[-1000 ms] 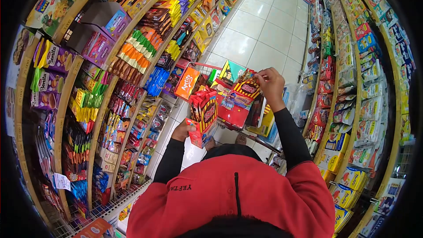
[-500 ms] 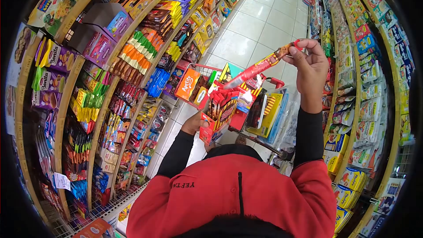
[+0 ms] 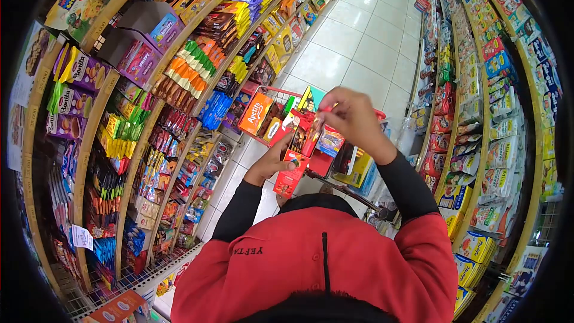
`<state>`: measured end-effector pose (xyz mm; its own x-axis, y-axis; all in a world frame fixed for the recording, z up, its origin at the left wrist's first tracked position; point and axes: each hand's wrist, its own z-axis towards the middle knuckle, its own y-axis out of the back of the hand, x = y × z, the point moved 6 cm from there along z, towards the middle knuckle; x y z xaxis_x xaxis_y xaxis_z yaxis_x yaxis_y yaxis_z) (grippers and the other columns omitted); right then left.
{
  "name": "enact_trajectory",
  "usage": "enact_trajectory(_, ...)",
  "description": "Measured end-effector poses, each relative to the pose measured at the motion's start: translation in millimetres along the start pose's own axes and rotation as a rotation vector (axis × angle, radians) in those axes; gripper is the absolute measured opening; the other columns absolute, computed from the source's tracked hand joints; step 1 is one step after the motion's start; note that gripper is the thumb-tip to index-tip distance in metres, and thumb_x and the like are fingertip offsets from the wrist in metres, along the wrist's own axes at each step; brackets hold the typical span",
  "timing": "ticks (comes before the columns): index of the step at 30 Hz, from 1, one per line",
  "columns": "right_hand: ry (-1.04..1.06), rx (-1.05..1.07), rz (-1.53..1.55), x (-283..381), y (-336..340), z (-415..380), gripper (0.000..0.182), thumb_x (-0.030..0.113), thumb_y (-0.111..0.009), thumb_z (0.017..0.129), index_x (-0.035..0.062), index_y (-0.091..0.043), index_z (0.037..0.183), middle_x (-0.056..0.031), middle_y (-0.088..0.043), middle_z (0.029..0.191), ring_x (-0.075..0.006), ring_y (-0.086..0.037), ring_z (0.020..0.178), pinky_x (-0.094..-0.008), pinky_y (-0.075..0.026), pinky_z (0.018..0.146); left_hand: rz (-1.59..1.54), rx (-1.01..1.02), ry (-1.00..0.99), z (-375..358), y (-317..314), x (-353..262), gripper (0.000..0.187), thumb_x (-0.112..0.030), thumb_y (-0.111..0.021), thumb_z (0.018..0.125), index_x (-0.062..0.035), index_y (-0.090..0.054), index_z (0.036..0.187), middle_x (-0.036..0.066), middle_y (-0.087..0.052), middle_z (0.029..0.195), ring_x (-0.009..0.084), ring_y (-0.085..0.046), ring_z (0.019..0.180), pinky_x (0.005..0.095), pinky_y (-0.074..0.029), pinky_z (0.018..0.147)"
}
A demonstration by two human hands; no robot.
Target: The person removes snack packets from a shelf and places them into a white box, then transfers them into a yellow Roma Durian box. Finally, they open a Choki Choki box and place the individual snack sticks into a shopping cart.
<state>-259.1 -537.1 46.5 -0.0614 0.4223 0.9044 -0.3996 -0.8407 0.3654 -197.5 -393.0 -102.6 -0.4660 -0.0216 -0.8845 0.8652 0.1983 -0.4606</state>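
Observation:
My left hand (image 3: 272, 166) grips an opened red snack box (image 3: 291, 174) by its side, with the thumb across the front. My right hand (image 3: 357, 121) is above the box, its thumb and fingers pinching the upper end of a slim red snack packet (image 3: 313, 136). The packet points down and its lower end overlaps the box opening. Behind the box, a red shopping cart (image 3: 281, 91) carries an orange Apetito box (image 3: 256, 112) and other packaged goods. A yellow package (image 3: 357, 171) lies at the cart's right side.
Tall snack shelves (image 3: 134, 185) curve along the left, stocked with bars and packets. On the right, another shelf (image 3: 499, 161) holds bags and boxes. A white tiled aisle floor (image 3: 353, 39) runs ahead between them.
My right hand has come down and left, bringing the long packet from a raised, slanted position to steeply over the box. My left hand keeps the box, which has shifted slightly.

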Motion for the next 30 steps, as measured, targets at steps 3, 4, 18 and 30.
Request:
enact_trajectory(3, 0.037, 0.138, -0.247, -8, -16, -6, 0.004, -0.001, -0.062, 0.074, 0.0018, -0.059, 0.076, -0.0054, -0.060, 0.070, -0.0121, -0.059, 0.064, -0.0264, -0.047, 0.060, 0.039, -0.067, -0.031, -2, 5, -2, 0.098, -0.033, -0.080, 0.060, 0.0011, -0.025, 0.133, 0.010, -0.044, 0.123, 0.0198, -0.041, 0.116, 0.0313, -0.031, 0.097)
enact_trajectory(4, 0.138, 0.213, -0.415, -14, -24, -8, 0.005, 0.002, -0.064, 0.073, 0.0031, -0.061, 0.076, -0.0061, -0.061, 0.070, -0.0142, -0.059, 0.066, -0.0283, -0.046, 0.062, 0.106, -0.079, -0.018, -3, 9, 0, 0.093, -0.031, -0.079, 0.061, 0.0005, -0.027, 0.131, 0.010, -0.044, 0.122, 0.0196, -0.042, 0.115, 0.0314, -0.032, 0.097)
enact_trajectory(18, 0.007, 0.063, -1.103, -311, 75, 15, 0.009, 0.015, -0.066, 0.062, 0.0115, -0.069, 0.070, -0.0071, -0.065, 0.070, -0.0233, -0.062, 0.063, -0.0335, -0.050, 0.060, 0.178, -0.290, -0.011, -46, 25, 8, 0.082, -0.032, -0.077, 0.061, -0.0023, -0.036, 0.125, 0.009, -0.049, 0.112, 0.0187, -0.048, 0.107, 0.0300, -0.035, 0.093)
enact_trajectory(30, -0.639, 0.003, -0.355, -324, 62, -20, 0.006, 0.001, -0.068, 0.066, -0.0016, -0.063, 0.068, -0.0072, -0.061, 0.059, -0.0131, -0.061, 0.054, -0.0241, -0.051, 0.050, 0.154, -0.319, 0.027, -57, 24, 21, 0.083, -0.034, -0.077, 0.060, -0.0021, -0.036, 0.125, 0.009, -0.050, 0.109, 0.0171, -0.050, 0.102, 0.0294, -0.038, 0.090)
